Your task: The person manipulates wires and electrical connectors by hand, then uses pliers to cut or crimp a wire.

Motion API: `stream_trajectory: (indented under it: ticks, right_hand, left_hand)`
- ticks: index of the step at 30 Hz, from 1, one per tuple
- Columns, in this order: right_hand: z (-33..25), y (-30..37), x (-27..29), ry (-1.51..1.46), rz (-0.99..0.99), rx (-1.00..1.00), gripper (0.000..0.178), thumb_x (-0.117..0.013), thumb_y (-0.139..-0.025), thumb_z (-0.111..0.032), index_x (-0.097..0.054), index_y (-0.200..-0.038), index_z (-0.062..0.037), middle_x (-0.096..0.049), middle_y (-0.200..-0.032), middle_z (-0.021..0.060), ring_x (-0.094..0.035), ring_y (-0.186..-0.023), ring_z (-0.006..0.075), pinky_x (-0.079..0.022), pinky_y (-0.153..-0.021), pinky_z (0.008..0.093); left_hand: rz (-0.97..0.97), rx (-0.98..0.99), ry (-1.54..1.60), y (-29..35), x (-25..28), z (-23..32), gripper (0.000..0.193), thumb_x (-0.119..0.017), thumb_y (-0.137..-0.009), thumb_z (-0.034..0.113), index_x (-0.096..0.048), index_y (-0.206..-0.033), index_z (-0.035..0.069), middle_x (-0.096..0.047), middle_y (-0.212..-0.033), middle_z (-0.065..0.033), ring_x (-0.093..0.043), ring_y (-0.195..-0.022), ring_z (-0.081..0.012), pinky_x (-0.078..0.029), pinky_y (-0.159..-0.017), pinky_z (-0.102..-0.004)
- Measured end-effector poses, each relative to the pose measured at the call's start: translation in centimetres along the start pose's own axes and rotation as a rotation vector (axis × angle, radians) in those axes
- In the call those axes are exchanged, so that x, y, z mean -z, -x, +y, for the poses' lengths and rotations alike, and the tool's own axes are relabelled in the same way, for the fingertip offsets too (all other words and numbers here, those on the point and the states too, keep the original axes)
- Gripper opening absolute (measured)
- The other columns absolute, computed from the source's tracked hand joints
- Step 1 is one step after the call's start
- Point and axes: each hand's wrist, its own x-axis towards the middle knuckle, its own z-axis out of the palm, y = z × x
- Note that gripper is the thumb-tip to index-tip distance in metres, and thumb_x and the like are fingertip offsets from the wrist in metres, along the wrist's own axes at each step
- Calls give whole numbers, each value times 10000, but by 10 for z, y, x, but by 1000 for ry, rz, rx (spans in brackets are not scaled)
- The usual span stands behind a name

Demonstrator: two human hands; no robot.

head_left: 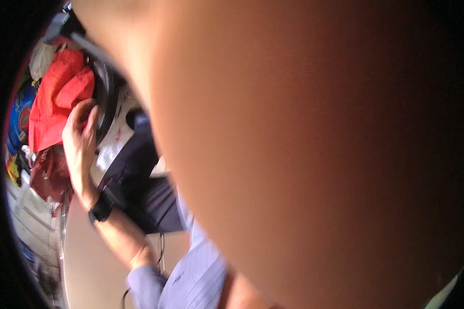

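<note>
My left hand (80, 127), with a black watch (101, 208) on its wrist, reaches out at the left beside a bright red cloth or bag (56, 98). Its fingers are curved, with a gap between them and the thumb, and I make out nothing held. Whether it touches the red fabric I cannot tell. Blurred skin, apparently of my right hand or arm (273, 154), is very close to the camera and covers the middle and right of the picture. No fingers of that hand show, and everything behind it is hidden.
A curved black rim (108, 98) lies just beyond my left hand. A dark red bag (51, 172), a blue container (21, 116) and crumpled clear plastic (107, 155) are around it. A beige surface (93, 257) spreads beneath my forearm, with a thin dark cable (162, 250) nearby.
</note>
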Motion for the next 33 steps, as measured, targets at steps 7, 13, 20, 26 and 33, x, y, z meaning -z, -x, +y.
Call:
stream_trajectory:
  ticks: [7,13,20,26,33]
  right_hand:
    - [14,-9,-21,5,29,23,284,-591,-859,-215,-708,-1034,-24,-703,-1007,206,-676,-941,368,-529,-838,455]
    - [9,-22,-17,36,33,76,280,-591,-856,-204,-713,-1031,-23,-702,-1024,210,-676,-959,365,-528,-853,452]
    - [41,-10,-20,44,49,-37,276,-590,-853,-192,-720,-1027,-22,-700,-1043,214,-676,-979,361,-528,-872,448]
    - [14,-23,-15,44,42,18,273,-589,-850,-181,-725,-1023,-21,-699,-1059,218,-676,-997,358,-528,-887,445]
    - [26,-10,-22,60,69,-41,270,-588,-846,-168,-732,-1019,-20,-698,-1078,222,-676,-1018,354,-528,-906,442]
  left_hand:
    - [35,-17,213,-44,-13,44,236,-696,-846,49,-627,-1069,14,-657,-910,-155,-653,-849,-266,-531,-752,-332]
    - [-1,31,63,-45,-4,62,230,-705,-903,114,-657,-1082,-22,-685,-907,-148,-642,-727,-212,-530,-697,-313]
    - [-16,-184,59,-57,-15,53,255,-710,-897,122,-647,-1098,-22,-682,-917,-158,-650,-759,-241,-524,-699,-324]
    - [-29,-5,20,-35,5,54,225,-704,-895,69,-639,-1087,-30,-658,-871,-147,-609,-702,-211,-505,-654,-306]
    - [-58,-113,23,-39,-13,74,208,-680,-868,71,-630,-1062,12,-651,-945,-160,-637,-816,-326,-530,-751,-349]
